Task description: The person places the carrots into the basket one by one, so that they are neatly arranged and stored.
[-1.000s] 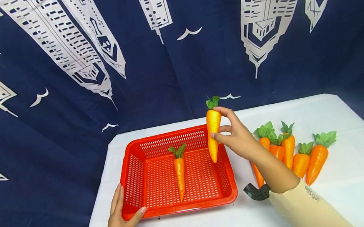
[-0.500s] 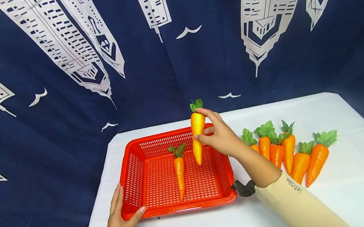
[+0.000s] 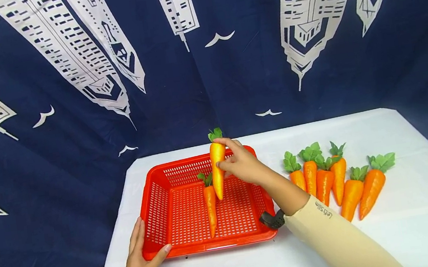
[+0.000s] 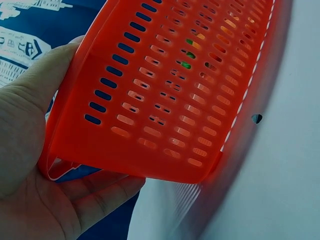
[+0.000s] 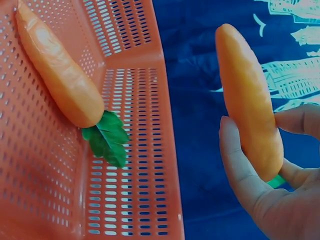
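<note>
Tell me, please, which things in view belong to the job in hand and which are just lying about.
Seem part of the job:
held carrot
red basket
second carrot, lying in the basket
probably the six carrots on the white table

Seem merely around it:
blue patterned cloth behind
white table, only a support
black device at the right wrist

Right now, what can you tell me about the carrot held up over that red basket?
The held carrot is smooth, slightly shiny and yellow-orange, perhaps plastic or foam, with a small green leafy top. It tapers to a blunt tip, which points down. The right hand grips it by the thicker upper part with its fingers, above the red basket. The right wrist view shows it apart from the other carrot lying inside.
</note>
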`<state>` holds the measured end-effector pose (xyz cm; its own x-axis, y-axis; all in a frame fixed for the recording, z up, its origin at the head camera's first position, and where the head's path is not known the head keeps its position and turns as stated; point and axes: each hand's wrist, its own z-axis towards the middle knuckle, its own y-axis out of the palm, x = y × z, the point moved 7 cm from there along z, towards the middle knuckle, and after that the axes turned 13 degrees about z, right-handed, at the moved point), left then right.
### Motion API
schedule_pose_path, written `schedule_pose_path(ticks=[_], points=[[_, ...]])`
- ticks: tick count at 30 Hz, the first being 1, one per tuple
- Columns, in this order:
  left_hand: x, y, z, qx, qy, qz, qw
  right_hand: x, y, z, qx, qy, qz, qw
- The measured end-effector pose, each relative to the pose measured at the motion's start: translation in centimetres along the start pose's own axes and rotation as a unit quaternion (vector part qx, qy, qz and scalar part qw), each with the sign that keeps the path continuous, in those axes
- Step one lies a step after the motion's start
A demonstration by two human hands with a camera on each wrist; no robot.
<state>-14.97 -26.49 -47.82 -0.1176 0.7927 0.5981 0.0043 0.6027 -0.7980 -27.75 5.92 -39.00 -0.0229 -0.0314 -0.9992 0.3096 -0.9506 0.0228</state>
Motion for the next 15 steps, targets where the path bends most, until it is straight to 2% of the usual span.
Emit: schedule_pose_path(ticks=[15], points=[[-0.2,0.0,0.1,0.003,0.0,0.0,1.0,3.3,1.6,1.7,-0.03,0.074,-0.039,0.9961]])
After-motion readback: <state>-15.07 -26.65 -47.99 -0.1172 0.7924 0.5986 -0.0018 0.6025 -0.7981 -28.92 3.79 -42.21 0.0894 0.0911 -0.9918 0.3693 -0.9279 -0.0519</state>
